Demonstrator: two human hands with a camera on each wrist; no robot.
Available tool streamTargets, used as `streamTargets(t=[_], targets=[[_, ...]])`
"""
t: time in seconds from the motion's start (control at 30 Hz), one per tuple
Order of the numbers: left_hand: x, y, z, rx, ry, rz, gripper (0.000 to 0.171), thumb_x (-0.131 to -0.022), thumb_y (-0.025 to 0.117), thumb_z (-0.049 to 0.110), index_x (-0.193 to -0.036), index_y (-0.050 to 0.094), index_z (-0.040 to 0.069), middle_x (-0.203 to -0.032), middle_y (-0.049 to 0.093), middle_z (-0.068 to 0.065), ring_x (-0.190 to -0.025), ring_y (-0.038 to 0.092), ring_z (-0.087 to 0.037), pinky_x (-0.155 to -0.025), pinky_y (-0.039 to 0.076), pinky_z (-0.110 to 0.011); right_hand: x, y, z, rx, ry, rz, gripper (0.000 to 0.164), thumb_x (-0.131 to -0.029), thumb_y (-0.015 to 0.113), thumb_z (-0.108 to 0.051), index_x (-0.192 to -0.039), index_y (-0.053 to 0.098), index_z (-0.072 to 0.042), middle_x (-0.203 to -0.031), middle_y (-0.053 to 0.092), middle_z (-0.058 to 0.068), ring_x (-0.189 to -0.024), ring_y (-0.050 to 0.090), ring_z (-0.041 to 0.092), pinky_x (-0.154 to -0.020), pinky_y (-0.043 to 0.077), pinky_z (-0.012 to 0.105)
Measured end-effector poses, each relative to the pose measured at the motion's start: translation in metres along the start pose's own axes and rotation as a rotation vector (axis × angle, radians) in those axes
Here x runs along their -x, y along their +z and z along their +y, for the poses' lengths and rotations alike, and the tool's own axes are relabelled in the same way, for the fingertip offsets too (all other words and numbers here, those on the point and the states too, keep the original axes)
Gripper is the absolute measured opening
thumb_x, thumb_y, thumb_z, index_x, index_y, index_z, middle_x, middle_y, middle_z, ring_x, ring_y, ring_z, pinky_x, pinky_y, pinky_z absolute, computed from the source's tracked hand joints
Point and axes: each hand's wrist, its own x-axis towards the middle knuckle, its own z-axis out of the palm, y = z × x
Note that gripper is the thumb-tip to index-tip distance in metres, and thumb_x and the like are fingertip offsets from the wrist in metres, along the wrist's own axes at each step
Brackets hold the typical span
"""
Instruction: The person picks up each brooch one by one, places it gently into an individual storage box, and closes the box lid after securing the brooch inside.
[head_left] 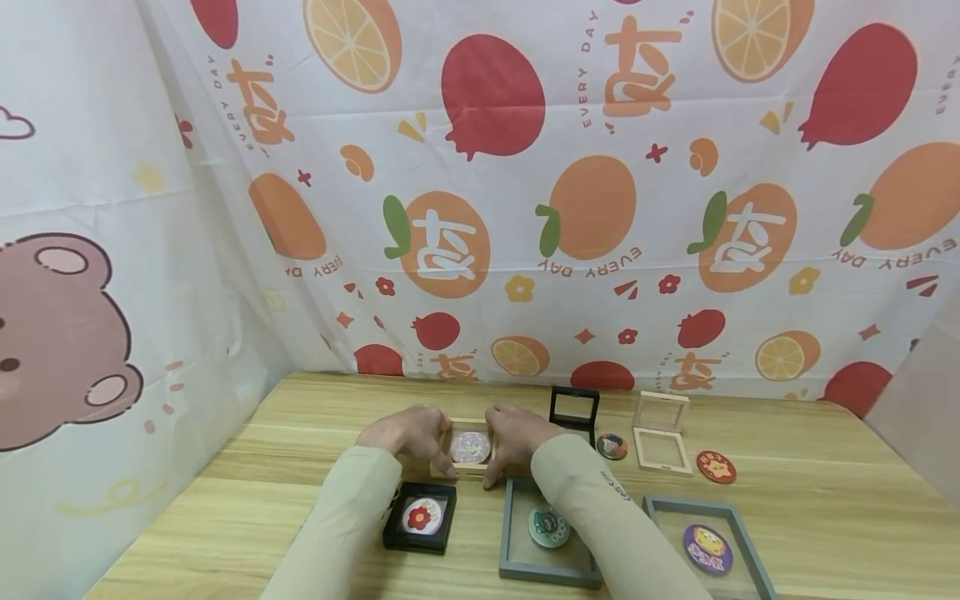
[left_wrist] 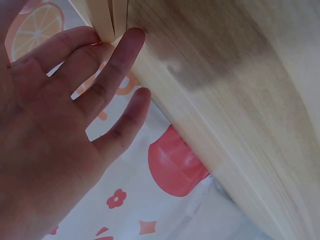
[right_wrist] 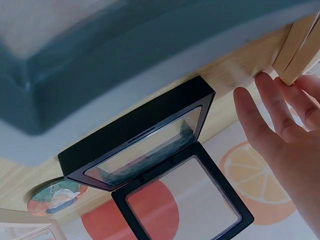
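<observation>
Between both hands lies a light wooden display frame (head_left: 468, 473) with a pale pinkish round badge (head_left: 470, 447) showing inside it. My left hand (head_left: 412, 433) grips its left side, thumb at the near corner and fingers toward the far corner. On the opposite side my right hand (head_left: 519, 433) holds it the same way. In the left wrist view, fingertips of the left hand (left_wrist: 55, 105) touch the edge of the frame (left_wrist: 119, 17), where a thin seam runs between two layers. The right wrist view catches the right hand (right_wrist: 287, 117) against the other end of the frame (right_wrist: 297, 50).
A black frame with a red-flower badge (head_left: 422, 516) lies nearer me. Two grey frames hold a green badge (head_left: 549, 527) and a purple badge (head_left: 707, 548). An opened black frame (head_left: 574, 406), an opened wooden frame (head_left: 662, 450) and two loose badges, one red (head_left: 716, 467), are to the right.
</observation>
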Motion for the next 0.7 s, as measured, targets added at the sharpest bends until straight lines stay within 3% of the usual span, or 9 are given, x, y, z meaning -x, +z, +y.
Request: streamTargets(t=[0.5,0.7], targets=[[0.0015,-0.0013,0.0024,-0.040,-0.016,0.002,0.037,-0.071,0.094,0.025,-0.084,0.063,0.009,-0.071,0.046,0.000,-0.067,0.043,-0.015,-0.060,0.034,-0.029,-0.0004,0.0012,-0.0007,0.011,-0.011,-0.011,0.068,-0.067,0.097,-0.036,-0.117,0.059,-0.008,-0.113,0.054,0.000,-0.104,0.056,0.017,-0.098,0.048,0.033],[-0.0003,-0.0008,0.0036,-0.044,-0.007,0.012,0.039,-0.071,0.094,0.024,-0.076,0.059,0.009,-0.069,0.043,0.001,-0.064,0.040,-0.015,-0.058,0.032,-0.029,-0.0017,0.0015,0.0004,0.024,0.008,-0.015,0.071,-0.067,0.097,-0.037,-0.119,0.058,-0.009,-0.114,0.053,-0.002,-0.103,0.055,0.016,-0.096,0.048,0.033]])
